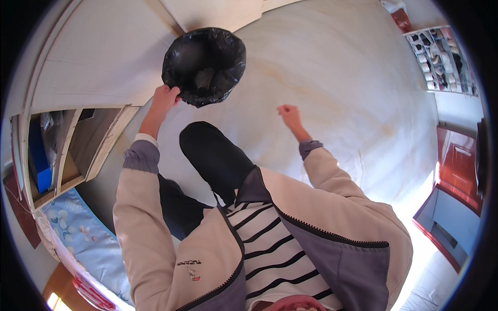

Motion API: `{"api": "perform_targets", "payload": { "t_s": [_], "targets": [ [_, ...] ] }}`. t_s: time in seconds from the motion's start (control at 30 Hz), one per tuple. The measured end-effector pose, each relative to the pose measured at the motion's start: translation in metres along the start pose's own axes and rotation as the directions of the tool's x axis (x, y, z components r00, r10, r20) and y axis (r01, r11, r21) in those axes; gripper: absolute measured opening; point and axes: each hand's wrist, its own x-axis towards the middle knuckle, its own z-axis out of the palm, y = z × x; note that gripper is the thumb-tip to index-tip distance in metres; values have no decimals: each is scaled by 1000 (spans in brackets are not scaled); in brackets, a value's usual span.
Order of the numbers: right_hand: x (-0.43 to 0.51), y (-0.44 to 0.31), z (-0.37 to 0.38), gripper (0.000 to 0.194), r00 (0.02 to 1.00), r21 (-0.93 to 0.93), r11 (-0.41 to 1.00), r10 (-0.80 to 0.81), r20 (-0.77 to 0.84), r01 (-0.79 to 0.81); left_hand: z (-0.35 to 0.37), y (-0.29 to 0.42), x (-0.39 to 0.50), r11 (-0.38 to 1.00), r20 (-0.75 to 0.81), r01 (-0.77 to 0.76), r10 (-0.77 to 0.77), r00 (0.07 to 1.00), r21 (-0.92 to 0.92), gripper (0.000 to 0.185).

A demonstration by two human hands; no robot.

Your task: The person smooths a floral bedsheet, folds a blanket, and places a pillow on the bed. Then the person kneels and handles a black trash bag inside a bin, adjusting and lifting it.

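Observation:
A round bin lined with a black plastic bag (233, 48) stands at the upper left of the view, beside a pale cabinet side. The bag is folded over the rim, and a small greyish scrap, too dark to name, lies inside. My left hand (166, 96) pinches the near left edge of the bag at the rim. Out over the floor, to the right of the bin, my right hand (290, 113) is loosely curled and slightly blurred. Nothing shows in its fingers. My bent knee (212, 151) in black trousers lies between my arms, below the bin.
Pale smooth floor (330, 77) stretches ahead. To the left are a wooden shelf unit (116, 132) holding a blue box or file (41, 175), and a blue floral bedcover (89, 241). A rack of small items (439, 58) and a red-brown cabinet (455, 159) stand at right.

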Motion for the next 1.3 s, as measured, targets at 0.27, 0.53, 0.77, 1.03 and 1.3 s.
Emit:
{"api": "perform_targets", "payload": {
  "t_s": [0.27, 0.53, 0.77, 1.03, 1.3],
  "targets": [
    [-72, -4, 91, 27, 976, -53, 992, 121, 179, -113, 41, 92, 21, 989, 292, -128, 103, 951, 68, 21],
    [-81, 5, 112, 27, 961, -28, 961, 276, 23, -276, 68, 133, 74, 974, 462, -200, 132, 877, 102, 21],
    [-139, 46, 149, 26, 877, -69, 875, 474, -81, -479, 77, 98, 124, 988, 514, -142, 93, 852, 56, 15],
    [-184, 69, 174, 37, 707, -61, 734, 625, -331, -677, 84, 80, 157, 984, 499, -156, 94, 861, 84, 16],
    [-202, 88, 207, 34, 558, 61, 572, 814, -163, -818, 83, 74, 171, 983, 457, -157, 95, 884, 100, 14]
  ]
}}
